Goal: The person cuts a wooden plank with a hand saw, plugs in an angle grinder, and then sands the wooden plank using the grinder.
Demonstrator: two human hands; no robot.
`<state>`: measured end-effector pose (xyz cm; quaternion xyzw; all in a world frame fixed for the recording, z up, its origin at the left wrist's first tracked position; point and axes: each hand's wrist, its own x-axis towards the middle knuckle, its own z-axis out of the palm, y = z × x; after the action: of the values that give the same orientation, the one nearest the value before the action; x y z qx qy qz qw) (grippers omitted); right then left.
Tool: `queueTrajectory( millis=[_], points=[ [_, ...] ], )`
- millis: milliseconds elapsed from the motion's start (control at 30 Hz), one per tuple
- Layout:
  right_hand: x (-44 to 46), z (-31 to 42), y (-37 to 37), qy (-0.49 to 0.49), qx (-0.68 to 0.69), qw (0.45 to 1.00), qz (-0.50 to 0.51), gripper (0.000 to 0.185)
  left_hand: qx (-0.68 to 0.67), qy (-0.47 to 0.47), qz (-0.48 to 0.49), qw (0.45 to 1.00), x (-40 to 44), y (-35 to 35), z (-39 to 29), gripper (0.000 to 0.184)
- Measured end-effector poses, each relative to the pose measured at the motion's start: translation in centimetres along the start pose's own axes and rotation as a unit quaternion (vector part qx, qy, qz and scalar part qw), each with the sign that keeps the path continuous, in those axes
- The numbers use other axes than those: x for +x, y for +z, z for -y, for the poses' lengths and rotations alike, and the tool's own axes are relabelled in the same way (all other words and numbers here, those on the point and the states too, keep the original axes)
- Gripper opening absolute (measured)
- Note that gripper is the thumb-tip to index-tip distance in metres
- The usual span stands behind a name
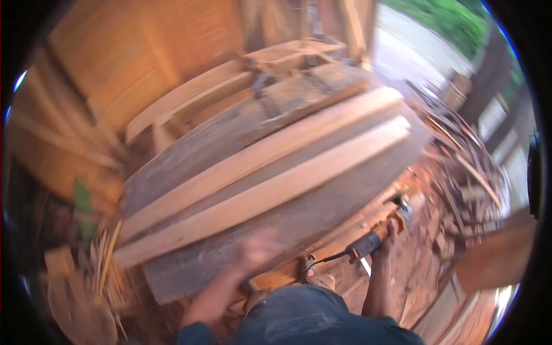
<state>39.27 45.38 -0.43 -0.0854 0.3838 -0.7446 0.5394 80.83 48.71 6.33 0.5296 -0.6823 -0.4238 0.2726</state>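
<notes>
My right hand (391,241) is wrapped round a corded orange and black power tool, which looks like an angle grinder (368,244). The tool is held off the bench's near right side, its metal head pointing away from me. My left hand (259,250) is smeared by motion over the near edge of the grey workbench (201,273), and its fingers cannot be made out. Two long pale planks lie lengthwise on the bench. The nearer plank (276,192) is closest to my left hand; the farther plank (264,155) lies beyond it.
Behind the bench stand a wooden frame (190,95) and large wooden panels (149,57). Wood shavings and offcuts (425,253) cover the floor at right. Thin sticks (106,259) lean at the bench's left end. A board (494,253) stands at far right.
</notes>
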Motion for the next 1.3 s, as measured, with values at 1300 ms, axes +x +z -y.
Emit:
queueTrajectory(
  millis=[1300],
  points=[
    [-11.1,-45.9,38.3,-0.326,-0.509,0.498,0.622,0.053,-0.204,-0.603,-0.421,0.646,-35.9,17.6,9.8,0.050]
  ],
)
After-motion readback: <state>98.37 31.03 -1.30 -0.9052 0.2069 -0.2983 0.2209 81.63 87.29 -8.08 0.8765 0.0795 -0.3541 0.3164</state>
